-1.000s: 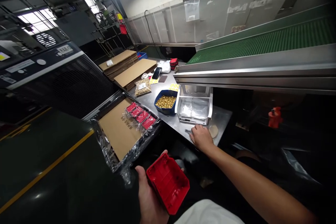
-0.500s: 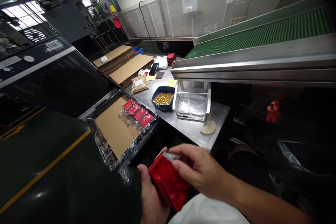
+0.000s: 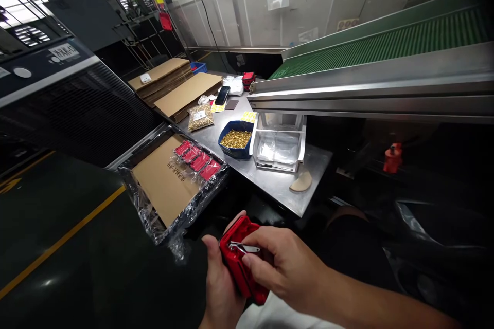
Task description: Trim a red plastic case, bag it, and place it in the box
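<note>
The fingers (image 3: 252, 256) of the right hand (image 3: 287, 267) are pinching a thin metal clip (image 3: 241, 247) and laying it against the open face of a red plastic housing (image 3: 241, 257). The left hand (image 3: 219, 282) is cradling that housing from below and behind, thumb curled over its top edge, fingers closed around it. The housing is sitting low and close to the person's body, well in front of the steel table (image 3: 278, 187).

Judging by the pose, the person is fitting the clip into the housing; seating it would call for lining the tip up with its slot and pressing gently.

On the table, beyond the housing, a blue bin of brass parts (image 3: 235, 140) is standing just beside a clear plastic bin (image 3: 278, 148). To the table's left, wrapped red housings (image 3: 196, 159) are lying on cardboard.
</note>
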